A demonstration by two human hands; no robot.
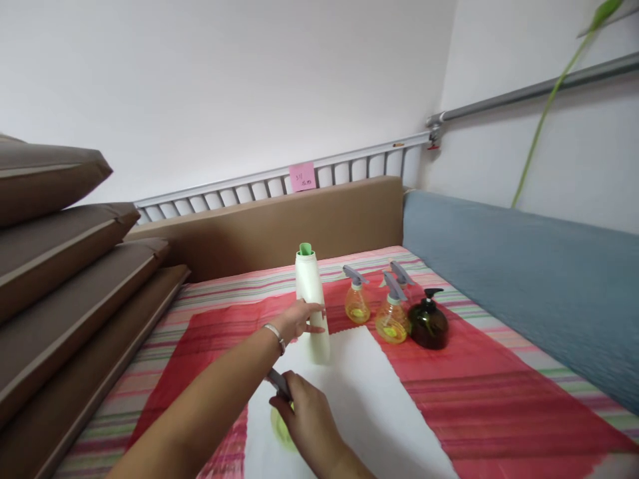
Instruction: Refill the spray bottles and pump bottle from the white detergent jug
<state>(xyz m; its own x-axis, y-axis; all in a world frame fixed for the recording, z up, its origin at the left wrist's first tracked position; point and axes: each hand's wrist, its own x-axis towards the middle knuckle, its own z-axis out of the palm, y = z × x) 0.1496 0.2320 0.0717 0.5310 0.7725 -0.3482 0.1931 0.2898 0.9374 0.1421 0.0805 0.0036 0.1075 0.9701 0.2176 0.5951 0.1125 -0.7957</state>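
Observation:
My left hand (299,319) reaches forward, its wrist wearing a silver bracelet, with fingers closed around a tall whitish-green container (310,283). A green piece sticks up from the container's narrow top, and its base blends into the white sheet (369,386). Nearer to me, my right hand (309,409) grips the grey spray head of a spray bottle (282,426). The bottle's yellow-green body stands low over the sheet, partly covered by my fingers. To the right are several amber spray bottles (392,322) with grey triggers and a dark pump bottle (429,324).
A red cloth (464,392) lies over a striped cover (114,399). Brown cushions (64,279) are stacked on the left. A brown board-like pad (279,229) lines the back and a blue bolster (519,273) the right. A pink note (302,177) hangs on the radiator (349,169).

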